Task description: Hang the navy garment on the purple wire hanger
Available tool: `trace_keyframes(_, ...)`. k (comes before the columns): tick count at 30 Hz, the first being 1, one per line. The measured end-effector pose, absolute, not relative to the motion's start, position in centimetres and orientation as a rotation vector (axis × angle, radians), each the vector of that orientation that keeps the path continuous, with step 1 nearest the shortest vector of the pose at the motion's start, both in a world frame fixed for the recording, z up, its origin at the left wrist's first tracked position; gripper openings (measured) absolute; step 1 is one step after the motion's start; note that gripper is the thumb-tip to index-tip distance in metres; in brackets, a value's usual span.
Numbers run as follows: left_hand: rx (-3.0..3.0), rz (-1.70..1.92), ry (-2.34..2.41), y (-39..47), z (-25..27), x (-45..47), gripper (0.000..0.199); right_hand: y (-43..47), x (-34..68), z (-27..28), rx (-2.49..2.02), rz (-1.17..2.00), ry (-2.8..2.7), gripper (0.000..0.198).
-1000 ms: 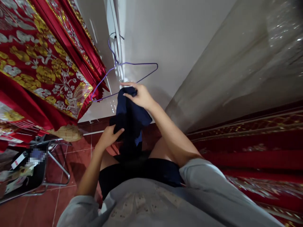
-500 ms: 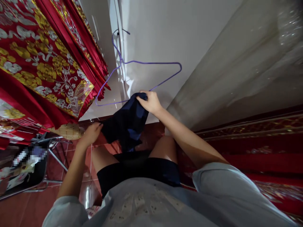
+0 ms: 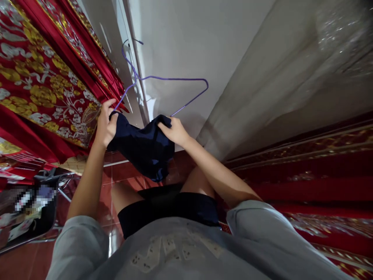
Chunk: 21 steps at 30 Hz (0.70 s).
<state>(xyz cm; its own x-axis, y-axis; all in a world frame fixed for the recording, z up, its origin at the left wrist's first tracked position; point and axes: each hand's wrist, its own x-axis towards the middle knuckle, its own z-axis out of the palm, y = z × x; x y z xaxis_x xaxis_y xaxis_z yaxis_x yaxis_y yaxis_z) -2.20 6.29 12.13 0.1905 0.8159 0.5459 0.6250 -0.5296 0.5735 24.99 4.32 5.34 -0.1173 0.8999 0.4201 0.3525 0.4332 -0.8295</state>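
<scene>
A dark navy cloth garment (image 3: 142,147) hangs folded over the lower part of a purple wire hanger (image 3: 175,79), covering most of its bottom bar. My left hand (image 3: 107,124) is at the hanger's left corner, thumb and fingers around the garment's left end. My right hand (image 3: 175,131) pinches the garment's upper right edge, just below the hanger's slanting right side. The hanger's hook is at the upper left, by a narrow white post at the wall. What kind of garment it is, I cannot tell.
Red cloths with gold and silver embroidery (image 3: 52,81) hang at the left. Below them stands a dark folding chair (image 3: 43,225) with items on it. A plastic-covered surface (image 3: 262,97) slopes along the right, above red fabric (image 3: 314,175). The floor (image 3: 125,171) is red tile.
My left hand has moved up to the hanger's left corner, bringing the garment's left end up with it. My right hand keeps its pinch. The whole view has shifted slightly.
</scene>
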Motion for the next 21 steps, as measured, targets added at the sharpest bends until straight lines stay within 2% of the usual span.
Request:
trace_keyframes(3,2.359,1.095,1.501,6.5,13.6,-2.6,0.022,4.0,27.4,7.8,-1.054,0.572,-1.760,0.023)
trace_keyframes(6,2.401,1.026,1.587,6.3,14.5,-3.1,0.024,4.5,31.2,10.1,-1.101,0.427,-1.678,0.048)
trace_keyframes(8,2.430,0.998,1.599,6.1,14.9,-3.2,0.025,5.2,33.2,11.0,-1.164,0.364,-1.617,0.059)
trace_keyframes(14,2.590,1.021,1.568,6.7,15.1,-4.1,0.023,6.3,34.0,11.4,-1.308,0.371,-1.688,0.037)
trace_keyframes(19,2.588,1.022,1.522,7.1,14.8,-4.5,0.020,6.9,33.8,10.8,-1.261,0.278,-1.609,0.062)
trace_keyframes(21,2.583,0.987,1.495,7.0,15.0,-4.3,0.020,7.7,34.0,10.7,-1.241,0.284,-1.638,0.062)
